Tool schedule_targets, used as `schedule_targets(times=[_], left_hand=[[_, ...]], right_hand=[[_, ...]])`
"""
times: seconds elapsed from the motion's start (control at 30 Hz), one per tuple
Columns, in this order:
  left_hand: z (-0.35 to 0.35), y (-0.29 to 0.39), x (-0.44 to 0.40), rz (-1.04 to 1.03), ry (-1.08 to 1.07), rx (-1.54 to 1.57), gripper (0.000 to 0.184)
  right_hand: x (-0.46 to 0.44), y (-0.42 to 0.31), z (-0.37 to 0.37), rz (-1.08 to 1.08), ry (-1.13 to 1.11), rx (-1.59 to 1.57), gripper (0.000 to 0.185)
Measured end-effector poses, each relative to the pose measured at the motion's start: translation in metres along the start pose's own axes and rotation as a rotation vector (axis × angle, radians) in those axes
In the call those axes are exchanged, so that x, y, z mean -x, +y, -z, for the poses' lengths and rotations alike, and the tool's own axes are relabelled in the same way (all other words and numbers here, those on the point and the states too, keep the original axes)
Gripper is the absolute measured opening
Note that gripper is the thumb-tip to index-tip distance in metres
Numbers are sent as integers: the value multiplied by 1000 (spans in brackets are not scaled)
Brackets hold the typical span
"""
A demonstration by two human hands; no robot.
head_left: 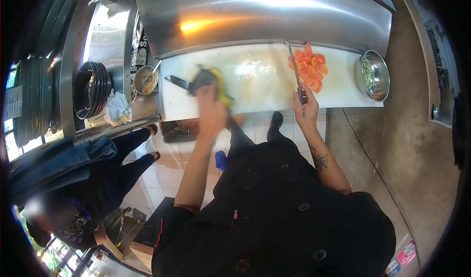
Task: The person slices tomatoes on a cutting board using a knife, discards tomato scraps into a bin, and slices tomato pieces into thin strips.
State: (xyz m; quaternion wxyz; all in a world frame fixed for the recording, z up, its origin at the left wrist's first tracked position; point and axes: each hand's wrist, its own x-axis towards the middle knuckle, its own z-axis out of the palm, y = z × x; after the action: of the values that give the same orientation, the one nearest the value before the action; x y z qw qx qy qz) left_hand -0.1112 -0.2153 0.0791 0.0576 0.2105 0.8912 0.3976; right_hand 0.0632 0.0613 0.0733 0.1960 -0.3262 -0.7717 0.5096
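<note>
My left hand, blurred by motion, presses a grey and yellow cloth on the white cutting board. A black object like a handle sticks out to the left of the cloth; its other end is hidden. In my right hand is the handle of a knife, its blade pointing away from me over the board. Just right of the blade lies a pile of cut tomato pieces. A metal bowl with chopped green bits stands at the board's right end.
A steel cover rises behind the board. On the left are stacked black bowls, crumpled paper and a bowl with a spoon. Another person is at lower left. A bin sits below the board.
</note>
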Motion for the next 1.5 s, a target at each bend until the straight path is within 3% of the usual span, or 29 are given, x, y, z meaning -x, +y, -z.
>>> schedule_targets(times=[0.03, 0.07, 0.1, 0.3, 0.37, 0.43, 0.53, 0.57, 0.63, 0.7, 0.73, 0.77, 0.83, 0.9, 0.97, 1.03, 1.1, 1.17, 1.23, 1.3, 1.4, 1.5], left_hand=[[-44, -5, 5, -38, -87, -136, 68], [-90, -11, 13, -202, -35, -239, 81], [-122, -4, 17, -202, -64, -316, 88], [-186, 26, -11, 84, 179, -533, 89], [-201, 45, -33, 195, 214, -572, 89], [-227, 45, -55, 103, 296, -537, 87], [-259, 30, -75, -294, 292, -397, 77], [-237, 53, -72, -176, 44, -275, 74], [-224, 45, -59, -358, 63, -329, 73], [-194, 38, -47, -434, -134, -348, 72], [-214, 4, -44, -531, 0, -389, 67], [-212, -10, -49, -314, -179, -256, 63], [-164, 6, -49, -430, 63, -369, 49], [-141, 1, -59, -541, 395, -468, 47], [-90, 28, -61, -58, 142, -143, 51], [-72, 4, -61, 123, 483, -215, 64], [-69, -55, -58, 368, 660, -524, 72], [-23, -31, -43, 600, 446, -395, 75], [-29, -77, -41, 534, 479, -321, 72], [-28, -100, -37, 471, 483, -251, 70], [-12, -112, -32, 419, 572, -180, 61], [1, -118, -28, 457, 441, -70, 58]], right_hand=[[-3, 10, 7, 4, -9, -14, 44], [-4, 20, 13, 21, 8, -3, 44], [-6, 29, 20, 39, 29, 6, 43], [-6, 39, 74, -46, -60, -47, 42], [-4, 44, 80, 17, -66, -110, 43], [0, 51, 88, -78, -80, -141, 44], [1, 56, 98, -5, -127, -96, 43], [2, 56, 99, 23, -179, -98, 43], [-1, 55, 101, -62, -163, -57, 44], [-8, 54, 100, -11, -224, -35, 44], [-9, 54, 101, 4, -235, -12, 44], [-12, 53, 101, 45, -276, -43, 44], [-16, 55, 87, 128, -260, -126, 47], [-14, 44, 85, 181, -248, -55, 46], [-6, 24, 81, 139, -286, -95, 44], [-4, 25, 73, 150, -244, -85, 43], [4, 23, 59, 154, -218, -75, 42], [9, 18, 48, 107, -218, -24, 44], [11, 7, 34, 46, -234, 14, 44], [10, 30, 13, 207, -162, 104, 46], [4, 33, -9, 277, -136, 204, 47], [-3, 26, -21, 329, -141, 352, 46]])
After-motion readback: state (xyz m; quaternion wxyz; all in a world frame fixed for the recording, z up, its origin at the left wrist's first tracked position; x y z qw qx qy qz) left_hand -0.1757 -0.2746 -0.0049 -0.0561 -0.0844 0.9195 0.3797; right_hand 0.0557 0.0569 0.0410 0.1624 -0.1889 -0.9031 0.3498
